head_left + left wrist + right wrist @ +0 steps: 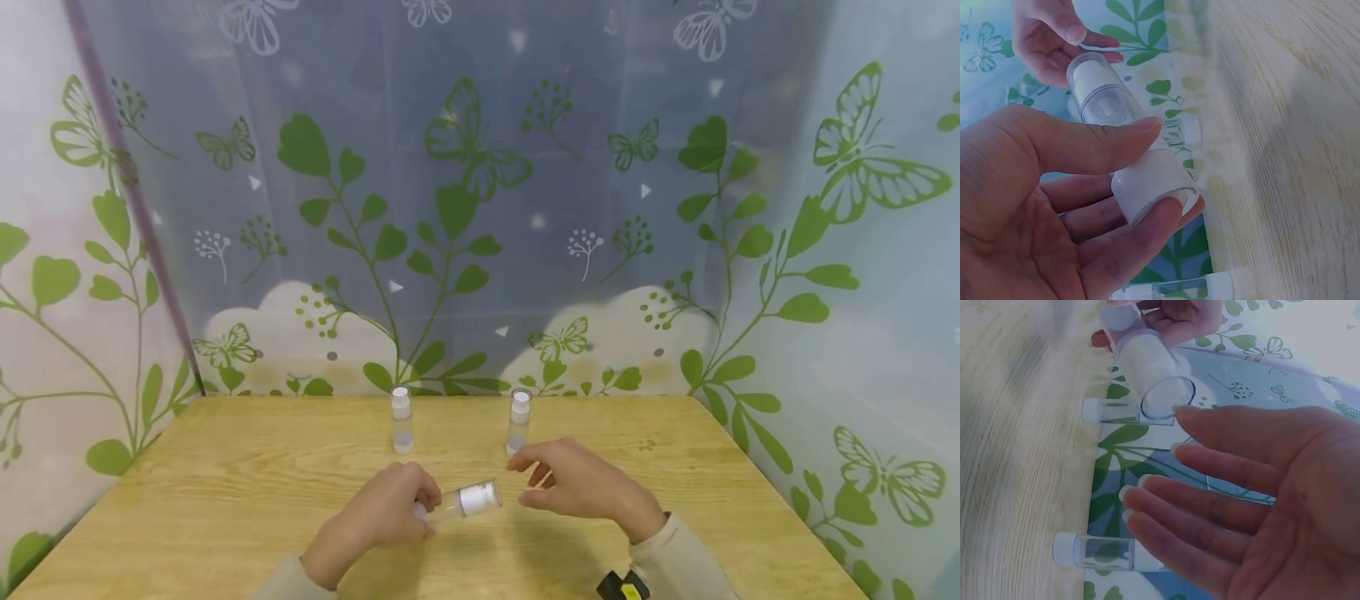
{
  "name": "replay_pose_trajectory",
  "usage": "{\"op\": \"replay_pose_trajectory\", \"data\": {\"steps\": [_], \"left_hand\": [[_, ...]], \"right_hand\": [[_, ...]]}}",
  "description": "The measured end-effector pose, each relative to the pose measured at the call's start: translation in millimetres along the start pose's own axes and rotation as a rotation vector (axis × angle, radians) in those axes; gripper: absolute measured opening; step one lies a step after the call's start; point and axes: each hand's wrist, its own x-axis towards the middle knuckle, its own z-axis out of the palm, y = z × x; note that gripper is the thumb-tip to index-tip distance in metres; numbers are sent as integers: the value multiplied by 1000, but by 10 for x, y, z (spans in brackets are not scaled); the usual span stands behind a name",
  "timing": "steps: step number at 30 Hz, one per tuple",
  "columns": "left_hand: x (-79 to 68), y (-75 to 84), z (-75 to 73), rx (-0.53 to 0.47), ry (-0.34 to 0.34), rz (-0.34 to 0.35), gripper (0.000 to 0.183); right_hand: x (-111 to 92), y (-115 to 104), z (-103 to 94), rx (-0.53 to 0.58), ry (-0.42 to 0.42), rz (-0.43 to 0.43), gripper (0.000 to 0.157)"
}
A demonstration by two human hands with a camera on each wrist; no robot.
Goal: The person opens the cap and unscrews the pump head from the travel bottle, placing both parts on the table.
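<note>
My left hand point(386, 504) grips the white base of a small clear pump bottle point(477, 497), thumb on one side and fingers on the other. The bottle lies nearly level above the table, its capped end pointing right. In the left wrist view, the bottle's base point(1147, 184) shows between thumb and fingers. My right hand point(581, 483) is held just right of the cap, fingers loosely extended and nothing in them. Seen from the right wrist, its thumb tip overlaps the rim of the transparent cap point(1169, 397).
Two similar bottles stand upright farther back on the wooden table point(247, 475): a left one point(402, 425) and a right one point(519, 421), the latter just beyond my right fingertips. A patterned curtain point(570, 250) hangs behind the table. A black and yellow object point(624, 586) sits by the right sleeve.
</note>
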Motion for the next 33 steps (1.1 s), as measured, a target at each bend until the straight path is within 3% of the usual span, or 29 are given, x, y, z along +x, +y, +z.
{"op": "replay_pose_trajectory", "data": {"steps": [13, 23, 33], "left_hand": [[-5, 73, -11, 11, 1, -1, 30], [-7, 128, -5, -15, -49, -30, 41], [-4, 113, 8, -36, -84, 1, 35]], "right_hand": [[73, -162, 165, 31, 47, -49, 44], [110, -237, 312, 27, 104, -123, 28], [134, -233, 353, 55, 122, -124, 20]]}}
